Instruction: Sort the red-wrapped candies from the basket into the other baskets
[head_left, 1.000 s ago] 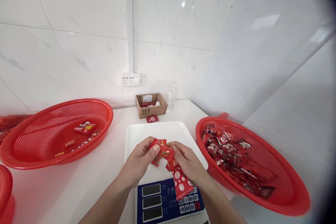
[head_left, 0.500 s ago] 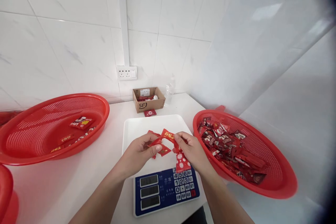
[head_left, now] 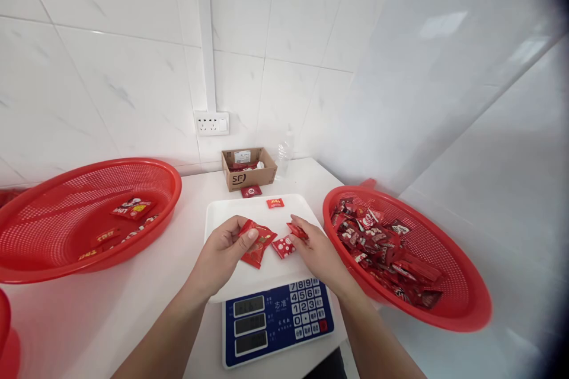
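Observation:
My left hand pinches red candy packets between thumb and fingers, just over the white pan of a weighing scale. Across from it, my right hand has its fingers closed on a small red packet. Close to the right fingertips is a red packet with white dots, low over the pan; whether it is touched I cannot tell. Another small red packet with yellow lettering lies at the pan's far edge. The scale's blue panel with keys and displays faces me.
A red basket heaped with red packets stands at the right. The left basket holds a few packets. Behind the scale are a small cardboard box, a dark red packet and a clear plastic bottle. A socket is on the wall.
A small red packet now lies at the pan's far edge. The dotted packet, which hung from my right hand, is now lower over the pan. My hands have moved slightly apart.

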`<state>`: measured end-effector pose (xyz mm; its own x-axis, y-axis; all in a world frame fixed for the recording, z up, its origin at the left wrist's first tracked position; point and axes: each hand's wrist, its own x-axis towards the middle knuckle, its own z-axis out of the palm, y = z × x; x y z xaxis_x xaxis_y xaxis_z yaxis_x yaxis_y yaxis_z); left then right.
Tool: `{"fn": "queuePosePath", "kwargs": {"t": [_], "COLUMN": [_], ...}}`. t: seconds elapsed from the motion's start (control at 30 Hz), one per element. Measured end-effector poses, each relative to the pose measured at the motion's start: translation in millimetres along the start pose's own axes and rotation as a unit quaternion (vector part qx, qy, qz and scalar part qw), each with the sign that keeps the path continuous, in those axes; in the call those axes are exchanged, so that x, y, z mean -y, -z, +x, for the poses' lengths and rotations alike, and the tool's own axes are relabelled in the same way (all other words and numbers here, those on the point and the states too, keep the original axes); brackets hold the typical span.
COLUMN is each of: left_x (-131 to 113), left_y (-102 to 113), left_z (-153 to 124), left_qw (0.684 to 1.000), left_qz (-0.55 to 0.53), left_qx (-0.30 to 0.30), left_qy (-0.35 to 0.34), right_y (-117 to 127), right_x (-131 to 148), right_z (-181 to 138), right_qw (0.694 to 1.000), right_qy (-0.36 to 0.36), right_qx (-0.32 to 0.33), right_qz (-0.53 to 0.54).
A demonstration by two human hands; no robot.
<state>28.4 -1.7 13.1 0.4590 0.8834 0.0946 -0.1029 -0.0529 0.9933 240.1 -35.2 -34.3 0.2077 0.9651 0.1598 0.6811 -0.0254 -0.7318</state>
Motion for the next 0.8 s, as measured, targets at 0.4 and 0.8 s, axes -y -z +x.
{"fn": "queuePosePath", "kwargs": {"t": [0.4, 0.8], "left_x": [9.6, 14.1], "left_y": [-14.3, -23.4], "left_z": [-6.6, -11.4], "left_qw": [0.998, 0.986], "left_qz": [0.027, 0.11], "left_qx": [0.05, 0.104], "left_qy": [-0.023, -0.075], "right_y": [3.5, -2.7], "right_x": [61.5, 68.6], "right_z": [-33.9, -37.4], "right_qw": [0.982, 0.978], "right_qy": [0.134, 0.141], "right_qx": [0.078, 0.029], "right_qz": [0.106, 0.154]}}
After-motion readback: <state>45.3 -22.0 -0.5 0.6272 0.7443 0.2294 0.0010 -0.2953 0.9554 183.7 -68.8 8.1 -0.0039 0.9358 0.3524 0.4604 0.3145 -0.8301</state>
